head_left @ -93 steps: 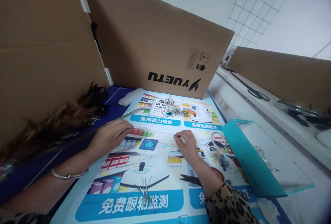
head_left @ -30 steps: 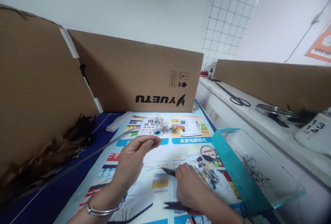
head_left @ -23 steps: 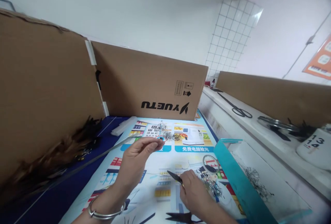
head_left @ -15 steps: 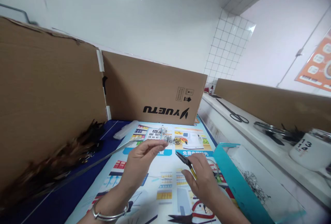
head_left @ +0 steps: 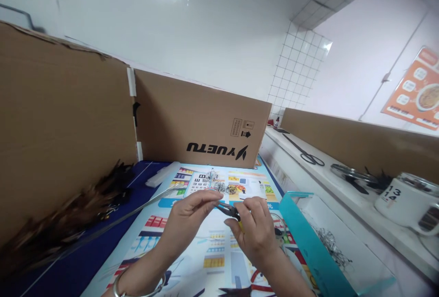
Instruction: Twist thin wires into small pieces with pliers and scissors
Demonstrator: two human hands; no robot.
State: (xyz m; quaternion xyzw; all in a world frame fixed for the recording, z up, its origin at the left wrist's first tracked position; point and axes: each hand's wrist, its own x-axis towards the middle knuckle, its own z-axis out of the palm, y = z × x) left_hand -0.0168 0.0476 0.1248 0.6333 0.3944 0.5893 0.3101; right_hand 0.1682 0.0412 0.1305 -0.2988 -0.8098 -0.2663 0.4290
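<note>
My left hand (head_left: 192,212), with a silver bangle (head_left: 139,293) on its wrist, is closed in a pinch at the fingertips. What lies between them is too small to make out. In my right hand (head_left: 257,228) is a pair of pliers (head_left: 229,210) with dark jaws and yellow handles. Its jaw tips reach the left fingertips. Just beyond the fingers lie silvery wire clusters (head_left: 219,187) and a gold-coloured one (head_left: 232,189). Red-handled scissors (head_left: 236,291) lie on the printed mat (head_left: 192,242) below my right hand.
A teal box (head_left: 308,237) at right holds a heap of silvery wire pieces (head_left: 331,244). Brown feathers (head_left: 85,214) and long thin strips (head_left: 137,210) are at left. Cardboard panels (head_left: 199,119) stand behind. On the right ledge are black scissors (head_left: 310,157) and a white mug (head_left: 399,203).
My right hand has moved left and slightly up, bringing the pliers' tips to the left fingertips. My left hand stays pinched in nearly the same place. The view has shifted slightly.
</note>
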